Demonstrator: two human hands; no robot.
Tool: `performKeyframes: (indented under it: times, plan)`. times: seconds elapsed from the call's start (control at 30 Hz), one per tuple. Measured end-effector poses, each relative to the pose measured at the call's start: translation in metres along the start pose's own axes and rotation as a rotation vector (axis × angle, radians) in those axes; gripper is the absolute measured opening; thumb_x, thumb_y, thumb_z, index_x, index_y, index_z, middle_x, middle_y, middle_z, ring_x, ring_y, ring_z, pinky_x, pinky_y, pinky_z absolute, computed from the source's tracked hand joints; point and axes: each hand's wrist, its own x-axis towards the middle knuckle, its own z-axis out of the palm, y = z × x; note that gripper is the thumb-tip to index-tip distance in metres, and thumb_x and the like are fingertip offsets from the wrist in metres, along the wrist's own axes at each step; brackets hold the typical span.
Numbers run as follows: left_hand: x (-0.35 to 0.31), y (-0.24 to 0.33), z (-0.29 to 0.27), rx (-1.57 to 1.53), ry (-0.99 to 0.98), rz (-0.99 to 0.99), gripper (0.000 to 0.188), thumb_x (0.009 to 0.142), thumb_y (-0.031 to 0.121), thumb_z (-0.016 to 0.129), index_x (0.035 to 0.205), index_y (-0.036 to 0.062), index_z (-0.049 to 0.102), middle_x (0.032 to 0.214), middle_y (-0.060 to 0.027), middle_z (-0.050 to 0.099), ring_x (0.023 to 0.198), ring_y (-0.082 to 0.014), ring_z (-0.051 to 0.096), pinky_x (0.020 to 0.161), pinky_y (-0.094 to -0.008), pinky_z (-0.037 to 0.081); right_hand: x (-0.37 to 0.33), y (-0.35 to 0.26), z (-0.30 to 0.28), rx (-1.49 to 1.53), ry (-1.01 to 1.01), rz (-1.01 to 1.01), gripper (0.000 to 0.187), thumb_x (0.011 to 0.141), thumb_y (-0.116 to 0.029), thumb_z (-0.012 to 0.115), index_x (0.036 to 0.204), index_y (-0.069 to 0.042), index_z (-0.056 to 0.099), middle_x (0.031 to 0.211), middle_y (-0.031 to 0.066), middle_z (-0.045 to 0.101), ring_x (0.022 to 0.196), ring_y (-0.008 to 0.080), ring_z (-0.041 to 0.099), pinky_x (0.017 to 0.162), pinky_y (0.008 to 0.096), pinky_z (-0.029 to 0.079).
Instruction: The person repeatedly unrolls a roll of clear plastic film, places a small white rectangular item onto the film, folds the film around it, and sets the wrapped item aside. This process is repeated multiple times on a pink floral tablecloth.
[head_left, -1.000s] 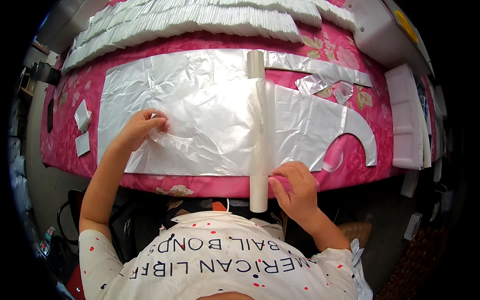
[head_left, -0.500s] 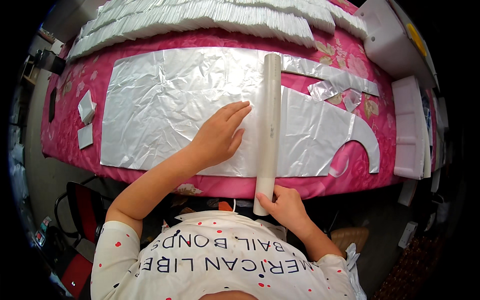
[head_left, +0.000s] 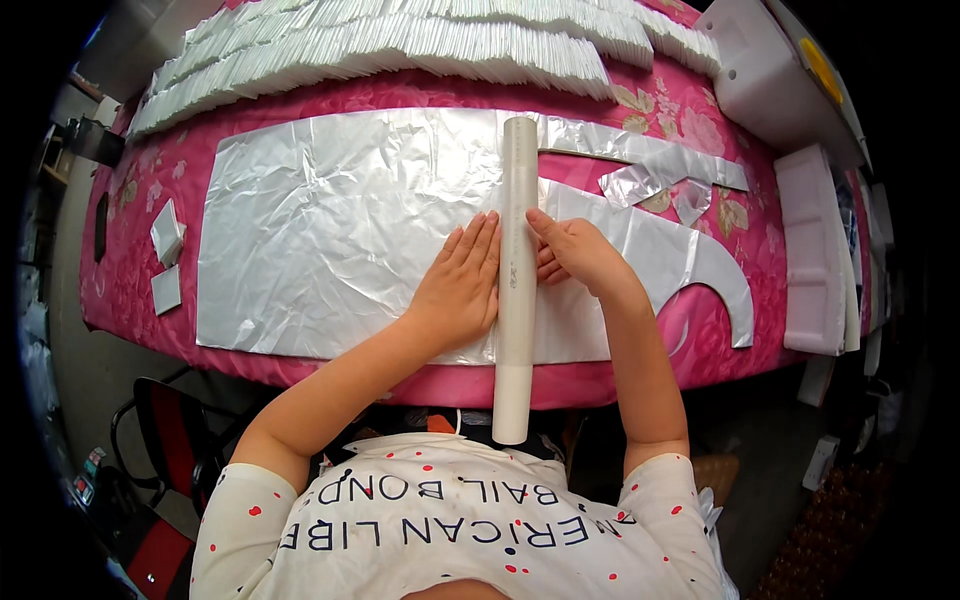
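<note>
A long pale grey tube (head_left: 517, 300) lies across a silver foil sheet (head_left: 320, 230), its near end jutting past the table edge toward me. My left hand (head_left: 455, 290) rests flat on the foil, fingers stretched out together along the tube's left side. On the tube's other side is my right hand (head_left: 580, 255), thumb raised apart from its half-curled fingers and close to the tube's edge. To its right the foil narrows into a curved hook shape (head_left: 735, 290). A foil strip (head_left: 590, 140) runs along the far side, with crumpled foil scraps (head_left: 660, 180) on it.
Rows of stacked white sheets (head_left: 400, 60) fill the table's far side. White foam boxes (head_left: 815, 250) stand at the right. Small white squares (head_left: 166, 288) lie left on the pink floral cloth (head_left: 130, 270). A red and black chair (head_left: 165, 430) stands at lower left.
My right hand has let go of the tube's near end and moved up beside its middle. The tube has shifted slightly left in view, and my left hand now lies against it.
</note>
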Motion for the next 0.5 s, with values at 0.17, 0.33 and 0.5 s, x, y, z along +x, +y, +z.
performKeyframes:
  times: [0.17,0.33,0.5]
  plan:
    - [0.000,-0.001,0.002,0.033,-0.018,-0.012,0.062,0.084,0.021,0.036,0.137,-0.0108,0.024,0.145,-0.0240,0.023,0.138,-0.0328,0.017,0.113,-0.0413,0.011,0.067,-0.022,-0.007,0.532,0.059,-0.118,0.042,0.090,-0.040,0.054,0.096,0.001,0.058,0.086,0.0091,0.063,0.082,0.0158,0.062,0.075,0.0250,0.050]
    - [0.001,0.001,0.001,0.035,-0.037,-0.024,0.063,0.084,0.021,0.036,0.137,-0.0107,0.024,0.145,-0.0234,0.023,0.138,-0.0322,0.018,0.113,-0.0412,0.011,0.114,-0.013,-0.019,1.392,0.169,-0.419,0.019,0.091,-0.017,0.053,0.100,0.000,0.055,0.100,0.0112,0.061,0.096,0.0221,0.059,0.088,0.0349,0.048]
    - [-0.001,-0.001,-0.001,0.018,-0.053,-0.032,0.063,0.084,0.019,0.037,0.138,-0.0094,0.022,0.146,-0.0225,0.021,0.138,-0.0319,0.016,0.113,-0.0418,0.011,0.113,0.012,-0.121,1.598,0.273,-0.665,0.019,0.093,-0.013,0.046,0.102,-0.001,0.057,0.097,0.0105,0.065,0.091,0.0238,0.062,0.086,0.0394,0.050]
